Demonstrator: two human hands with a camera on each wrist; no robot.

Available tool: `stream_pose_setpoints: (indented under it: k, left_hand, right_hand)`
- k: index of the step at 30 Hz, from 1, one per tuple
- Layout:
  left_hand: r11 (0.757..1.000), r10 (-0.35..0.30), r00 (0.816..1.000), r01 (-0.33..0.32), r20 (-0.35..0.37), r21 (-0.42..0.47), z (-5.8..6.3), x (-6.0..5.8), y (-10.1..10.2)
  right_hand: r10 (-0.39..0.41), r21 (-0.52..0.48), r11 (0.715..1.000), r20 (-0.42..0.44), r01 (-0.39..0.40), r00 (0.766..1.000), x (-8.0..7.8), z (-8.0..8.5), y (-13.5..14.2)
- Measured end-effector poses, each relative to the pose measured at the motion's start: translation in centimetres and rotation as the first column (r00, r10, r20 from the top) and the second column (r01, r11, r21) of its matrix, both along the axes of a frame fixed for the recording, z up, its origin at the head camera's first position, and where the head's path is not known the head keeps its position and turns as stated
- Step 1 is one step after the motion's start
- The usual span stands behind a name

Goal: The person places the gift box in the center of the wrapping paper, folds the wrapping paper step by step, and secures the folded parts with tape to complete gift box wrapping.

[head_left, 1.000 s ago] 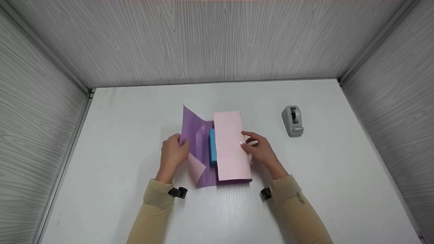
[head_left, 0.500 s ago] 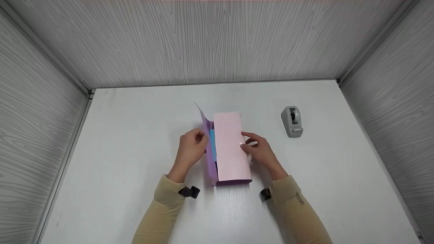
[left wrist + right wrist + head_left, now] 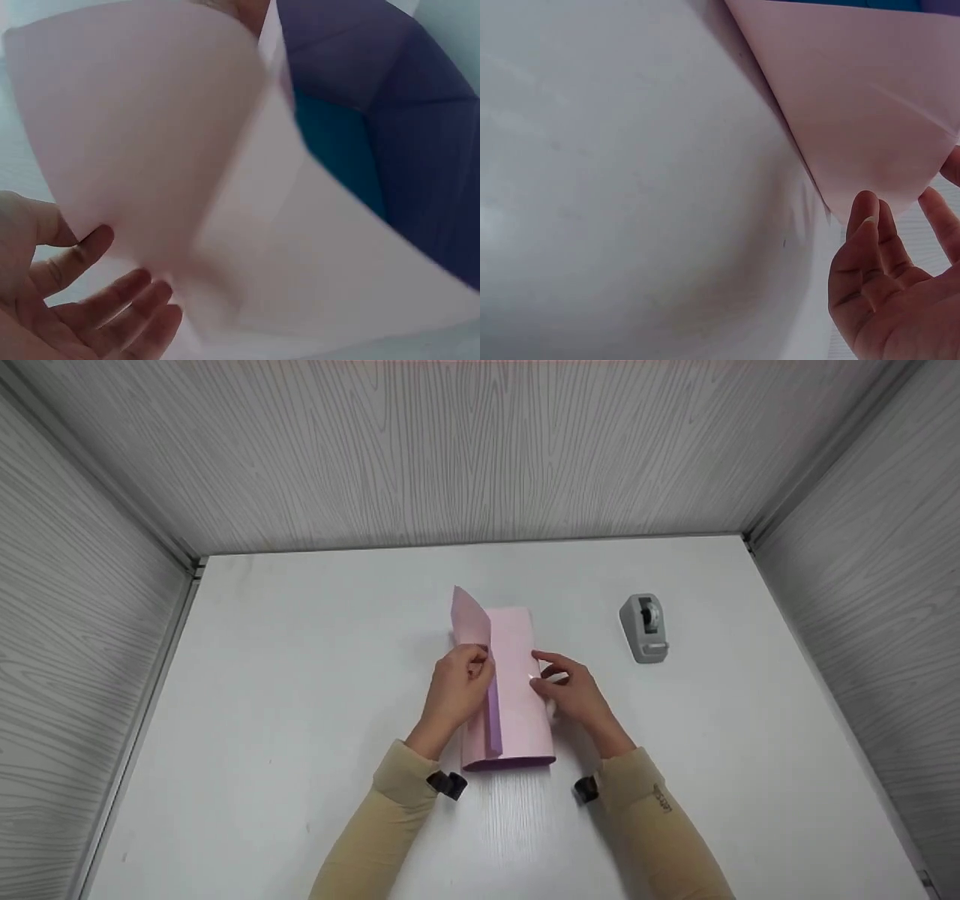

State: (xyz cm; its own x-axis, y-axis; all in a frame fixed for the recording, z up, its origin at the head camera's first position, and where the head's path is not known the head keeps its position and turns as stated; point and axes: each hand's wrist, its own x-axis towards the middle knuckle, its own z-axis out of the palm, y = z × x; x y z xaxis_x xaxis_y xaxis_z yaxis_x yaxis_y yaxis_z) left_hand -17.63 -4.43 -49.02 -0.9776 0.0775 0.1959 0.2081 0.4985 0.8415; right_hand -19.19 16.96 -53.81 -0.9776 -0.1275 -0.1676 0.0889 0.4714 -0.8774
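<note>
A sheet of paper [image 3: 517,697], pink outside and purple inside, is folded around a blue box [image 3: 337,150], whose end shows through the open side in the left wrist view. My left hand [image 3: 459,682] pinches the edge of the left flap [image 3: 472,619], which stands raised over the right flap with its far corner sticking up. On the other side, my right hand [image 3: 574,690] touches the paper's right fold with index finger and thumb, set a little apart. A small white speck shows at the right thumb tip [image 3: 866,206].
A grey tape dispenser [image 3: 645,628] with a roll in it stands at the right back of the white table [image 3: 300,660]. Grey wood-grain panels [image 3: 480,450] enclose the table at the back and both sides.
My left hand has moved right, bringing the left flap up and over; its pink side now faces up and the blue box is hidden from the head view. The right hand has stayed in place.
</note>
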Motion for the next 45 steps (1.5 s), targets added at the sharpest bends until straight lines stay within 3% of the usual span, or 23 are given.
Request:
stream_pose_setpoints:
  k: [6, 10, 12, 15, 20, 25, 36, 45]
  left_hand:
    - [0.994, 0.108, 0.994, -0.107, -0.017, 0.023, 0.7, -0.2, -1.8]
    - [0.974, 0.212, 0.977, -0.209, 0.032, -0.092, 1.1, 0.0, -3.7]
    - [0.958, 0.233, 0.971, -0.22, 0.054, -0.183, 1.4, 0.1, -4.4]
    - [0.957, 0.193, 0.978, -0.169, 0.082, -0.236, 1.6, 0.4, -4.8]
    - [0.985, 0.039, 0.992, -0.018, 0.12, -0.169, 1.4, 0.7, -3.8]
    - [0.985, -0.049, 0.988, 0.072, 0.145, -0.158, 0.6, 0.6, -2.2]
    - [0.996, -0.052, 0.978, 0.065, 0.201, -0.062, -0.1, -0.4, -0.4]
    - [0.993, -0.06, 0.982, 0.078, 0.178, -0.092, -0.5, -0.4, 0.1]
  right_hand:
    - [0.012, -0.034, 0.999, -0.003, -0.012, 1.0, -0.1, 0.0, 0.0]
    - [0.017, -0.054, 0.998, -0.004, -0.017, 1.0, -0.2, -0.2, 0.1]
    - [0.012, -0.055, 0.998, -0.007, -0.013, 1.0, -0.2, -0.2, 0.2]
    - [0.004, -0.049, 0.999, -0.004, -0.004, 1.0, -0.2, -0.3, 0.3]
    - [-0.005, -0.028, 1.0, 0.005, 0.005, 1.0, -0.2, -0.3, 0.2]
    - [-0.003, -0.024, 1.0, 0.0, 0.003, 1.0, -0.2, -0.3, 0.2]
    - [0.011, -0.045, 0.999, -0.008, -0.011, 1.0, -0.1, -0.2, 0.1]
    - [0.013, -0.034, 0.999, -0.015, -0.013, 1.0, -0.1, -0.3, 0.0]
